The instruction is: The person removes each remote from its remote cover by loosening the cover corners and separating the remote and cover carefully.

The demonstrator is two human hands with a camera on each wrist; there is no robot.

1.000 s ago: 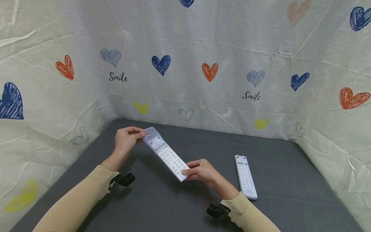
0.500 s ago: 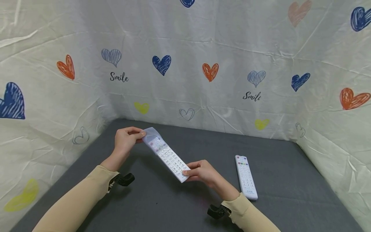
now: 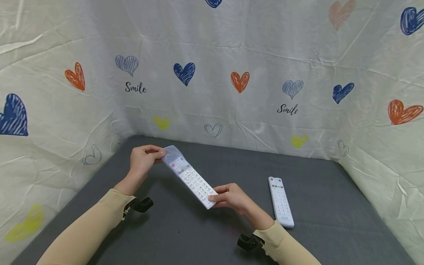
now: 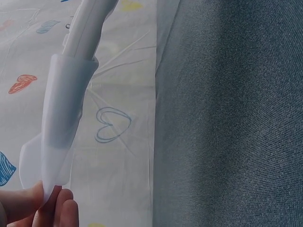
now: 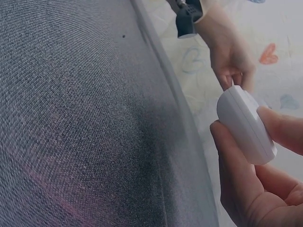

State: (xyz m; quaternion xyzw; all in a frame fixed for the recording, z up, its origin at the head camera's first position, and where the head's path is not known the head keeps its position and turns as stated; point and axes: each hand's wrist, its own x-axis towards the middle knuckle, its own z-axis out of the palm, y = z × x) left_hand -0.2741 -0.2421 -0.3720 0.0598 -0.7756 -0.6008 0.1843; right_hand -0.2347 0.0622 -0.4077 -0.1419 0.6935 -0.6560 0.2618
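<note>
A white remote control (image 3: 197, 184) is held slantwise above the table, its upper part inside a translucent plastic sleeve (image 3: 171, 154). My left hand (image 3: 141, 162) pinches the sleeve's far end between thumb and fingers. In the left wrist view the sleeve (image 4: 66, 101) covers only part of the remote (image 4: 90, 28), and its end past the remote is flattened. With thumb on top and fingers below, my right hand (image 3: 233, 198) grips the remote's bare lower end. The right wrist view has that rounded white end (image 5: 246, 125) between thumb and fingers.
A second white remote control (image 3: 281, 202) lies on the dark grey tablecloth (image 3: 185, 235) to the right, beyond my right forearm. White cloth walls (image 3: 212, 103) printed with hearts stand behind and at both sides. Black wrist cameras (image 3: 143, 205) sit under both sleeves.
Both hands keep their hold. The remote's lower end and my right hand have shifted very slightly down; otherwise the scene stays the same.
</note>
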